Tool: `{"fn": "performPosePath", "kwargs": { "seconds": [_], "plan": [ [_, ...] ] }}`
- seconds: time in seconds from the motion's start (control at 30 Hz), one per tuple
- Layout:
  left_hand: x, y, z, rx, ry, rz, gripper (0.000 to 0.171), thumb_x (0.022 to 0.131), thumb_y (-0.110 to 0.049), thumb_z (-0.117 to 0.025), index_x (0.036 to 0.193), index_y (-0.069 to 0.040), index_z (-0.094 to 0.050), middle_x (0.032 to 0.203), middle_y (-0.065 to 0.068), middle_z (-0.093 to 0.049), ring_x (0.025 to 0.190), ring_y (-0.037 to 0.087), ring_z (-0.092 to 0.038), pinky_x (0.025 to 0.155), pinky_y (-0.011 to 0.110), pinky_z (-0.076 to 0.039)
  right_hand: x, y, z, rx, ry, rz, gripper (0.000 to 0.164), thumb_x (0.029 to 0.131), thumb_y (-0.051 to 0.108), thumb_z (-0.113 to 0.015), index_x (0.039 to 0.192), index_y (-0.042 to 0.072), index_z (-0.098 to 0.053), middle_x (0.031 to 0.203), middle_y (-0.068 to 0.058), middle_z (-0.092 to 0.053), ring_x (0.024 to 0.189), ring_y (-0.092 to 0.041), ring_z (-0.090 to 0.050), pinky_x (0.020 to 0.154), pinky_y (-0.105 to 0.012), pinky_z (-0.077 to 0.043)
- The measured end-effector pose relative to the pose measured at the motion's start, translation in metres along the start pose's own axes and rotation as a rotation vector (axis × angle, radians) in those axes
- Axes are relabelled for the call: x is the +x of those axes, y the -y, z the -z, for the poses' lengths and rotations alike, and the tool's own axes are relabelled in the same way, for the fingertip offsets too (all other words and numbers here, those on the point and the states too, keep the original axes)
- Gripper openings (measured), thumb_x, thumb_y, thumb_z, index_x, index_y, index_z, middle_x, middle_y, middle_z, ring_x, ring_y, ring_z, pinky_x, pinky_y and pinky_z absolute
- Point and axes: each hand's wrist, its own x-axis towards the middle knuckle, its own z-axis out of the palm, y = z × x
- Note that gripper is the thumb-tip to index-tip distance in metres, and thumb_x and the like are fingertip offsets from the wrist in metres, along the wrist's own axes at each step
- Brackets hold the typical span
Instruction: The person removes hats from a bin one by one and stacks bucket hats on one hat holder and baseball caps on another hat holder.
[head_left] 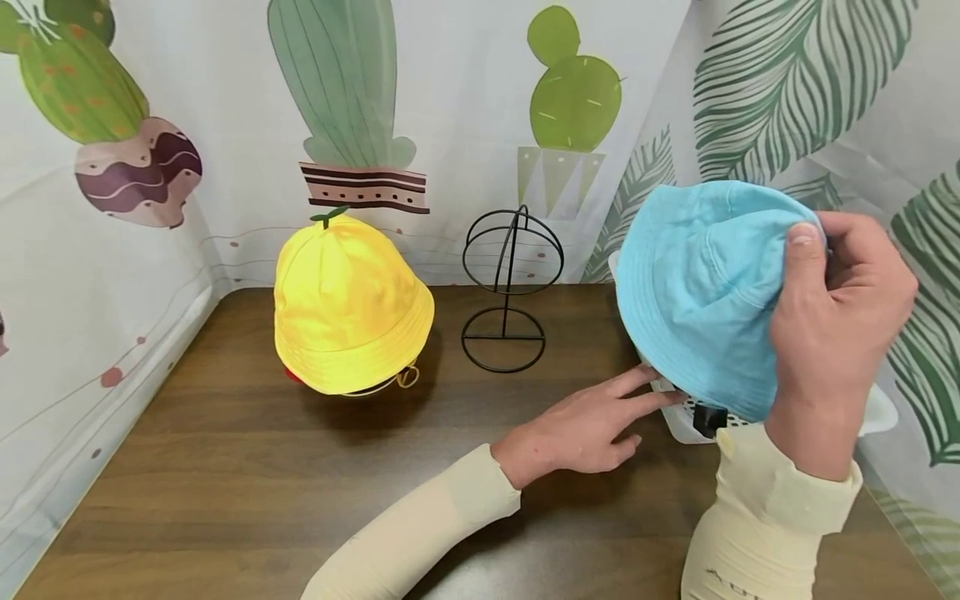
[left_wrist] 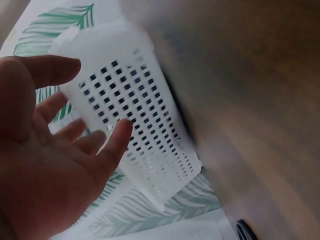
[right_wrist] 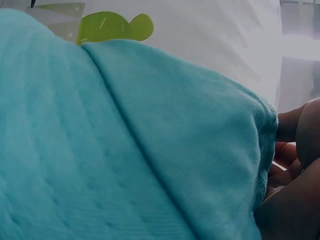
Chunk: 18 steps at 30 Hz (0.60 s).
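A light blue bucket hat [head_left: 697, 283] hangs from my right hand [head_left: 840, 317], which pinches its crown between thumb and fingers. In the right wrist view the hat's cloth [right_wrist: 190, 115] fills most of the picture. Beneath the hat stands a white perforated basket [left_wrist: 135, 105], mostly covered by it in the head view. My left hand [head_left: 585, 425] reaches to the basket's near left side with spread fingers. The left wrist view shows those fingers [left_wrist: 117, 145] loosely bent beside the basket wall; whether they touch it I cannot tell.
A black wire hat stand [head_left: 504, 325] is upright at the back middle of the wooden table [head_left: 225, 500]. Left of it, a yellow bucket hat [head_left: 345, 300] with a green sprout sits raised on a support. A black item [head_left: 708, 419] shows at the basket's front. Printed curtains hang behind.
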Motion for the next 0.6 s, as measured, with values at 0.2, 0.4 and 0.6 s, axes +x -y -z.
{"fn": "performPosePath", "kwargs": {
  "seconds": [0.2,0.4,0.6],
  "plan": [
    [-0.002,0.002,0.025,-0.171,-0.04,0.037,0.06,0.104,-0.007,-0.056,0.161,-0.017,-0.042,0.165,-0.006,-0.039,0.149,-0.003,-0.032,0.116,0.011,-0.029,-0.003,0.01,0.005,0.013,-0.011,0.022,0.014,0.102,0.005,-0.066,0.1,0.0,-0.079,0.085,0.001,-0.07,0.075,-0.013,-0.061,0.075,-0.023,-0.046],
    [-0.006,0.008,0.045,-0.488,-0.111,0.058,0.061,0.1,-0.002,-0.061,0.158,-0.011,-0.044,0.158,0.0,-0.046,0.136,0.002,-0.044,0.104,0.017,-0.047,-0.005,0.02,0.008,0.133,-0.048,-0.007,0.013,0.1,0.004,-0.069,0.101,-0.007,-0.077,0.088,-0.006,-0.072,0.08,-0.018,-0.066,0.079,-0.026,-0.049],
    [-0.01,0.006,0.053,-1.143,-0.095,0.037,0.068,0.101,0.0,-0.062,0.162,-0.008,-0.034,0.156,0.004,-0.048,0.135,0.007,-0.055,0.108,0.033,-0.052,-0.012,0.032,0.007,0.395,-0.112,-0.088,0.013,0.097,0.0,-0.072,0.105,-0.011,-0.073,0.097,-0.017,-0.072,0.09,-0.026,-0.068,0.086,-0.03,-0.051]
  ]
}}
